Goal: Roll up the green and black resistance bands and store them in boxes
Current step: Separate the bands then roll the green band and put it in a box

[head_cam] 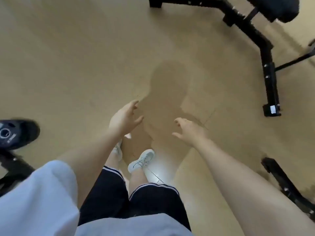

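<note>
No resistance band and no box shows in the head view. My left hand point(123, 117) is stretched out in front of me over the tan floor, fingers relaxed and holding nothing. My right hand point(189, 131) is held out beside it, a short gap between them, fingers spread and loosely bent, also holding nothing. Below the hands I see my white shoes point(141, 160) and dark shorts. The picture is slightly blurred.
A black weight bench frame point(265, 53) stands on the tan floor point(76, 65) at the upper right. Another black metal bar point(286, 183) lies at the right edge. A black weight plate point(16, 133) sits at the left edge on dark equipment.
</note>
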A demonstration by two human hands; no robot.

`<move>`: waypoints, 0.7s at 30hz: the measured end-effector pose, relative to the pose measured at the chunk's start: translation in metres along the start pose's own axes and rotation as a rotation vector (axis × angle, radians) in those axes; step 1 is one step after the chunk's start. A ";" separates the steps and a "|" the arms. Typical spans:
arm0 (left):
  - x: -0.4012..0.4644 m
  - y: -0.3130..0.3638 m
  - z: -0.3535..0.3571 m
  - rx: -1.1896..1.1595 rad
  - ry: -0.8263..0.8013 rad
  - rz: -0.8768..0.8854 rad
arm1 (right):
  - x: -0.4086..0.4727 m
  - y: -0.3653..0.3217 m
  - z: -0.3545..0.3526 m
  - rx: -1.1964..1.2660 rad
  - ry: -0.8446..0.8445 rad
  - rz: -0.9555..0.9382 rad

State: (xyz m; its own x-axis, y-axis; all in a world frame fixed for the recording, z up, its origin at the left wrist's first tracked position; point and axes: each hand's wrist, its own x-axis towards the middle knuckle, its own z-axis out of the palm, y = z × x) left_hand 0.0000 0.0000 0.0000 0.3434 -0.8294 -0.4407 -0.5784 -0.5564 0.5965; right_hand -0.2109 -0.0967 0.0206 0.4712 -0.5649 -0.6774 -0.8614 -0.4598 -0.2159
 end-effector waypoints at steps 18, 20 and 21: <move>-0.157 -0.232 -0.160 -0.217 0.570 -0.492 | 0.075 -0.376 0.019 -0.318 -0.091 -0.693; -0.167 -0.258 -0.178 -0.219 0.568 -0.486 | 0.081 -0.413 0.023 -0.327 -0.089 -0.715; -0.170 -0.271 -0.189 -0.217 0.563 -0.485 | 0.084 -0.432 0.023 -0.326 -0.087 -0.718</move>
State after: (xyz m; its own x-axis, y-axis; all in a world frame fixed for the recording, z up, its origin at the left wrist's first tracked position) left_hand 0.2380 0.2821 0.0398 0.8791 -0.3590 -0.3136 -0.1295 -0.8130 0.5676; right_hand 0.1960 0.0703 0.0404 0.8625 -0.0051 -0.5060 -0.2473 -0.8766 -0.4127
